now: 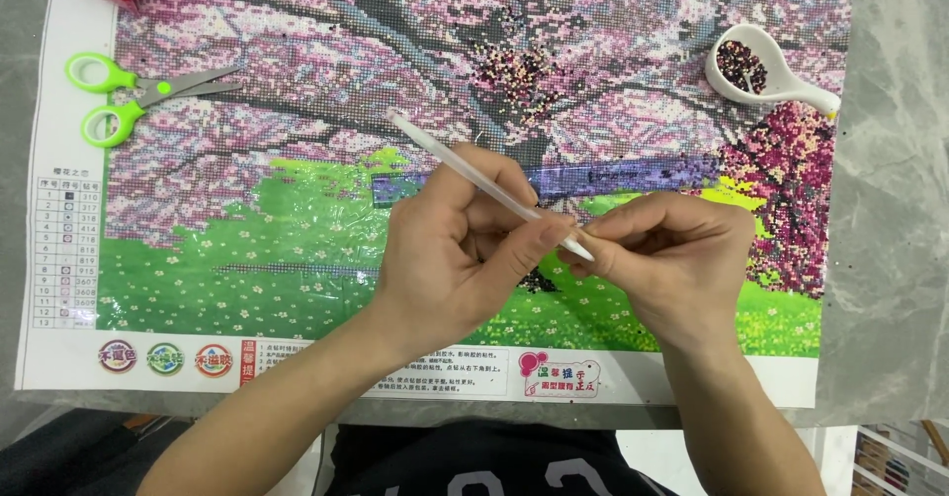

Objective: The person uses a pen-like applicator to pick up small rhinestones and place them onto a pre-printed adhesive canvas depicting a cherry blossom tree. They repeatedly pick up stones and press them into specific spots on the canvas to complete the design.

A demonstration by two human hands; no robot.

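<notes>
Green-handled scissors [138, 96] lie at the canvas's left margin, well apart from both hands. The diamond-painting canvas [297, 229] fills the grey table [895, 259]; its near edge sits just past the wrists, with bare table at right. Left hand [455, 249] has its fingers clamped on a slim white pen [474, 175], tilted, tip low right. Right hand [672, 254] has its fingers pinched together at the pen tip. White bead scoop [766, 71] upper right.

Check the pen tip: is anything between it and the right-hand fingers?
Nothing visible. The left hand holds the white pen, and its tip sits right at the right hand's fingertips above the canvas.
</notes>
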